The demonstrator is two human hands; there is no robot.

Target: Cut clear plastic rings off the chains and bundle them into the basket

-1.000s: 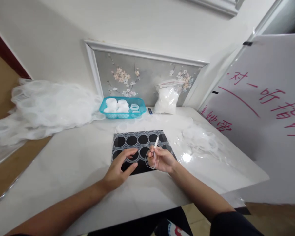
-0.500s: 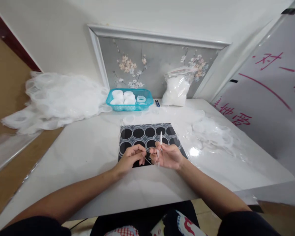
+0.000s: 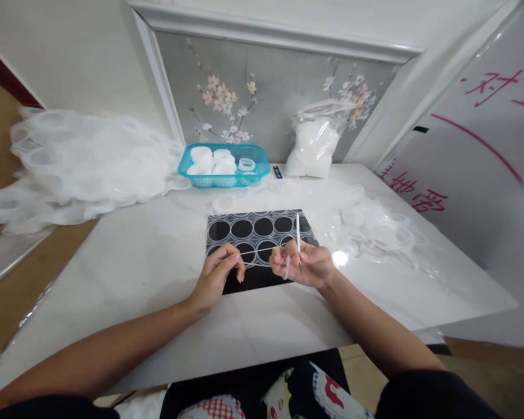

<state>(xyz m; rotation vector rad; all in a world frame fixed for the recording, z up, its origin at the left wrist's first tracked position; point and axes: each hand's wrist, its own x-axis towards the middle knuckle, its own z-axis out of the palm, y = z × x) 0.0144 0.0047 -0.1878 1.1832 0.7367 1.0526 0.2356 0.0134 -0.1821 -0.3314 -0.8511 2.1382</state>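
A black mat printed with rows of circles lies on the white table. Both hands hover over its near edge. My left hand pinches one end of a thin clear strip that stretches across to my right hand. My right hand is closed on the strip's other end and also holds a slim white stick-like tool pointing upward.
A turquoise basket of white rings stands at the back of the table, next to a clear bag of white material. Crumpled clear plastic lies right of the mat. A heap of white plastic sheets sits left. A whiteboard with red writing leans at right.
My left hand went from open and spread to a pinch. The hands drew apart, stretching the thin strip between them. The camera view shifted slightly.
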